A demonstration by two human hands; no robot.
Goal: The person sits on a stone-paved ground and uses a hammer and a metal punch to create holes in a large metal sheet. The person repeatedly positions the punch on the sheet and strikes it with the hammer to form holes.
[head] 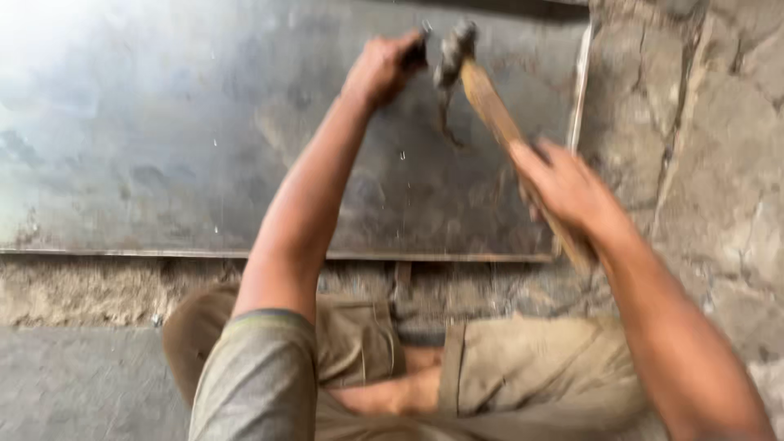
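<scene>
Biggest thing I see is the metal sheet, a large grey, scuffed plate lying flat on the ground and filling most of the upper left and centre; its near edge runs straight across the middle and its right edge stands close to the cracked stone floor, which takes up the right side. Below the sheet's near edge I get a rough concrete strip, then a smoother grey patch at lower left. My own legs come next: khaki trousers, knees bent, squatting just in front of the sheet, with a grey sleeve on the left arm at bottom. Both arms reach forward over the plate. The hammer sits between the hands, wooden handle slanting from lower right up to a dark metal head near the sheet's far edge, blurred. My right hand is wrapped tight round the handle's lower half, fingers closed on it. My left hand is up at the far part of the sheet, fingers curled into a fist on a small dark tool, maybe a punch or chisel, too blurred to tell which; it stands against the plate just beside the hammer head. Whether head and tool touch, I cannot tell.
</scene>
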